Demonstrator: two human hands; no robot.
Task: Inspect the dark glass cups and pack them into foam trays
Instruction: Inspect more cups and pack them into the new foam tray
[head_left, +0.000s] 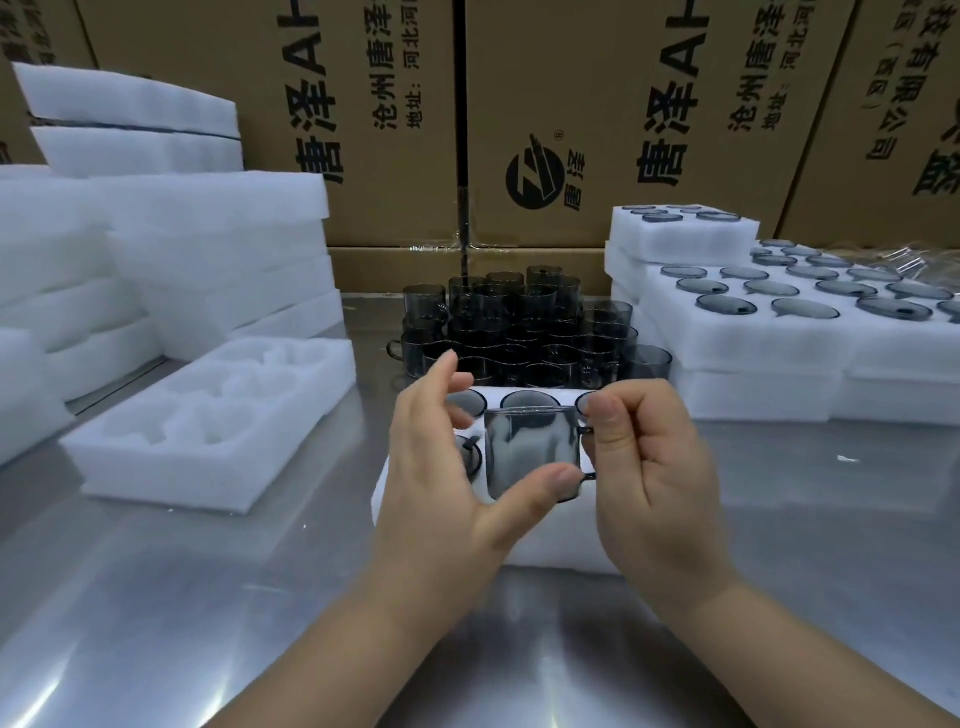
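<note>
Steel table (208, 597) bears foam trays (171, 488); stacked dark cups (519, 322)

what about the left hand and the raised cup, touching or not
Touching. In the head view the thumb of the left hand presses against the bottom edge of the cup, with no gap showing between them.

Warehouse packing station: stacked printed cartons (597, 119), foam trays (208, 421), steel table (156, 597).

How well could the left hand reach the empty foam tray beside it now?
Probably yes: nothing stands between the left hand and the empty foam tray, though it grips the dark cup together with the right hand.
</note>
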